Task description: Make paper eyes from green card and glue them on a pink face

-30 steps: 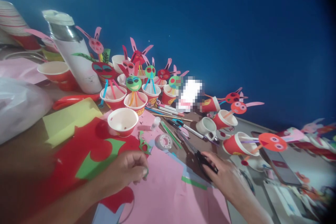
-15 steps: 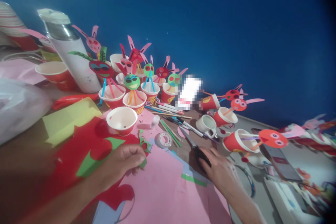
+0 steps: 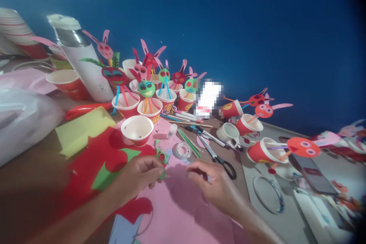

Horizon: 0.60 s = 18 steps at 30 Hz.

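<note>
The person's right hand [image 3: 211,181], gripping the black-handled metal scissors [image 3: 224,166] half a second ago, has let them go and come in towards the left hand [image 3: 144,171]; the scissors now lie on the table just beyond it. The right hand's fingers are curled close to the thumb, but whether they hold anything cannot be told. The left hand still has its thumb and fingertips clamped on a small piece of green paper [image 3: 163,175], above the flat pink paper sheet [image 3: 168,213] and facing the right hand, the two hands apart. A round clear-and-white tape roll [image 3: 183,150] sits beyond the gap between them. Beyond the left hand, a red-and-white paper cup [image 3: 150,111] carries a yellow emblem, its lettering too blurred to read. The dark-framed phone [image 3: 317,173], well right of the right hand, shows no legible text.
</note>
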Tool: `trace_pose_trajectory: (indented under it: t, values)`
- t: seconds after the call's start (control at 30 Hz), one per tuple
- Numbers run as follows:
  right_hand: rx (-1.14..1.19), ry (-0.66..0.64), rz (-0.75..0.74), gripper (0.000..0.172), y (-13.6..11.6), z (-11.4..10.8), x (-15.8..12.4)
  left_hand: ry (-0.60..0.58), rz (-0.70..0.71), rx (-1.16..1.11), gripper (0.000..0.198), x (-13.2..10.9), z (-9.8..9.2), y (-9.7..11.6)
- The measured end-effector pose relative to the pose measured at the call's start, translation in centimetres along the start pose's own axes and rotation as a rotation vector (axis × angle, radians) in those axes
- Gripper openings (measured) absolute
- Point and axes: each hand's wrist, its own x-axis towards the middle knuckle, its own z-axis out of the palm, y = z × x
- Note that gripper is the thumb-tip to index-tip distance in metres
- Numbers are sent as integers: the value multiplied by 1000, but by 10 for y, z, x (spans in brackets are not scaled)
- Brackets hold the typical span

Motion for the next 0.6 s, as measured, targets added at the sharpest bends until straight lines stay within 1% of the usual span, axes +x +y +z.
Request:
trace_pose_trajectory:
  t: [0.07, 0.13, 0.23, 0.33, 0.4, 0.5, 0.53, 0.6]
  values:
    - [174, -78, 55, 12, -9, 14, 8, -2, 4, 23, 24, 0, 3, -1]
    - [270, -113, 79, 13, -11, 26, 15, -6, 11, 38, 23, -1, 5, -1]
    - [222, -99, 26, 15, -8, 37, 21, -6, 25, 64, 21, -3, 5, 0]
    - [123, -57, -43, 13, -8, 36, 24, 18, 51, 88, 16, -8, -1, 7]
    - [-70, 18, -148, 15, -10, 33, 27, 68, 72, 95, 14, -11, -7, 13]
    - [-511, 175, -356, 22, -12, 35, 35, 155, 121, 70, 13, -16, -16, 22]
    - [-610, 207, -398, 24, -11, 39, 39, 170, 138, 54, 12, -18, -18, 24]
    - [-677, 221, -430, 20, -9, 47, 46, 175, 160, 38, 13, -24, -22, 25]
